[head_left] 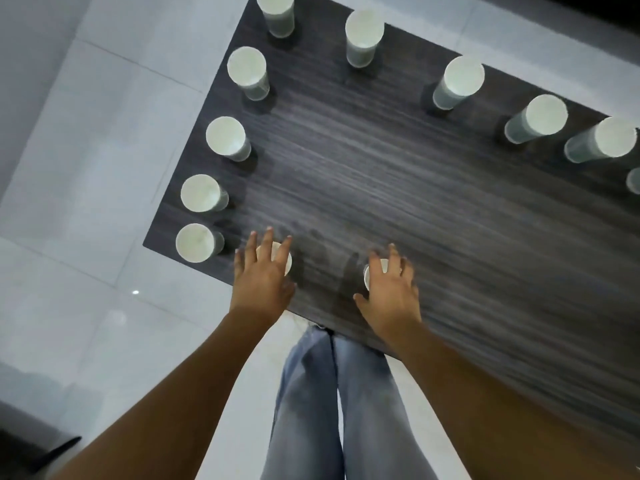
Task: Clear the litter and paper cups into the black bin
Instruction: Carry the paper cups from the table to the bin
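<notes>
— Where are the paper cups?
— Upright along the dark table's [398,174] edges; each hand covers one.
— And the hands?
— The left hand [261,275] and right hand [391,289] spread flat-fingered over a left cup [286,261] and right cup [367,273], not gripping.

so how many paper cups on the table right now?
13 white paper cups on the dark wood-grain table: five down its left edge, five along the far edge, one cut off at right, one under each hand. More may sit out of frame.

Paper cups [225,136] line the table's [381,188] left and far edges, apparently upright.
</notes>
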{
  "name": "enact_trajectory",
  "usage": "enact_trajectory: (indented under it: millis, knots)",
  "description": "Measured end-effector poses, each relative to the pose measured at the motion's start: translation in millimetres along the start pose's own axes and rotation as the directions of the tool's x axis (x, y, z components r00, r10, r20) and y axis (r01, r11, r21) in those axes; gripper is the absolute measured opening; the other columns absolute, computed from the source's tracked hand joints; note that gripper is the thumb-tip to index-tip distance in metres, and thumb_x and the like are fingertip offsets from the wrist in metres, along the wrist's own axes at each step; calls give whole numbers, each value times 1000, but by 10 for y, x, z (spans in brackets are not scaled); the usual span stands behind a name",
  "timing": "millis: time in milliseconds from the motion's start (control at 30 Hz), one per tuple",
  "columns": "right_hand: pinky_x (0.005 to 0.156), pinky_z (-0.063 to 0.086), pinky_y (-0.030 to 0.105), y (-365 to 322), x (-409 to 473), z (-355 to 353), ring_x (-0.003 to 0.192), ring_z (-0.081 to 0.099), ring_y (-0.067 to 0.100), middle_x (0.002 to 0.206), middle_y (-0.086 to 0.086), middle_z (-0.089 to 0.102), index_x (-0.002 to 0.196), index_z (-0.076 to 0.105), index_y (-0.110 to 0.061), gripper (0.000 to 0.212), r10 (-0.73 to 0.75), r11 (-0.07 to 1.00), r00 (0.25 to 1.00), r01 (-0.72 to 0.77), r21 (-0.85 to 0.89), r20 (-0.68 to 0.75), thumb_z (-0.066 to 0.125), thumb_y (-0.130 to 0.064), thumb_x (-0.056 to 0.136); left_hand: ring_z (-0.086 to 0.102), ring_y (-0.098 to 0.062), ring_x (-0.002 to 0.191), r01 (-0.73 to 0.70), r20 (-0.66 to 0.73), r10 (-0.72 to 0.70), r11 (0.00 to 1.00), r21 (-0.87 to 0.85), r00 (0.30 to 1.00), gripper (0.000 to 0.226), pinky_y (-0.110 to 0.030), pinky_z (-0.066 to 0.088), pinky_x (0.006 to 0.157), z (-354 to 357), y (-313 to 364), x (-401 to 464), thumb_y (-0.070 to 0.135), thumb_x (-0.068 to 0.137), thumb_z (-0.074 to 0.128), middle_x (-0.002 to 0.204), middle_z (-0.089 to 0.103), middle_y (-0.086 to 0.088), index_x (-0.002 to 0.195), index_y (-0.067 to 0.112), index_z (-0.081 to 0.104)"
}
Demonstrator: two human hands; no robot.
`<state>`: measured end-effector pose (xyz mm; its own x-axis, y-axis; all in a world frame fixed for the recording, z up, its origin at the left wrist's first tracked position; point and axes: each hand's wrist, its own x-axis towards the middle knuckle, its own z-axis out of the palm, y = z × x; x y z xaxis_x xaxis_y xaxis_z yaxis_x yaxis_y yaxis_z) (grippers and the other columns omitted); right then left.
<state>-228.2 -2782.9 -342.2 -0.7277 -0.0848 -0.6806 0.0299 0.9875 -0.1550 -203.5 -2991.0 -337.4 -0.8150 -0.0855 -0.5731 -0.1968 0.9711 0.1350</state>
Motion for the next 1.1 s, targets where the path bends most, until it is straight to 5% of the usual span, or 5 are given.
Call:
enact_trajectory:
  millis: [333,700,1100]
  knots:
    - [107,39,41,83,-6,151,138,23,31,158,4,13,146,28,-25,66,-36,998,999,38,43,-29,62,-21,89,18,-34,141,-31,-20,31,999,9,999,62,-46,32,110,224,9,129,9,88,61,153,22,-10,142,25,33]
    - [100,45,38,153,-808,-653,133,29,28,153,3,21,145,29,-25,60,-17,989,999,22,144,-34,58,-29,93,26,-26,137,-194,89,189,980,43,978,62,-38,38,106,-611,561,-401,27,90,60,153,23,-2,145,30,30]
    - [104,42,43,146,-2230,-915,134,29,30,148,7,29,143,33,-18,56,337,869,932,-254,424,-133,57,-27,94,27,-26,134,-571,195,537,784,243,821,66,-41,39,101,-1326,1172,-1092,25,87,61,147,29,-4,145,29,30]
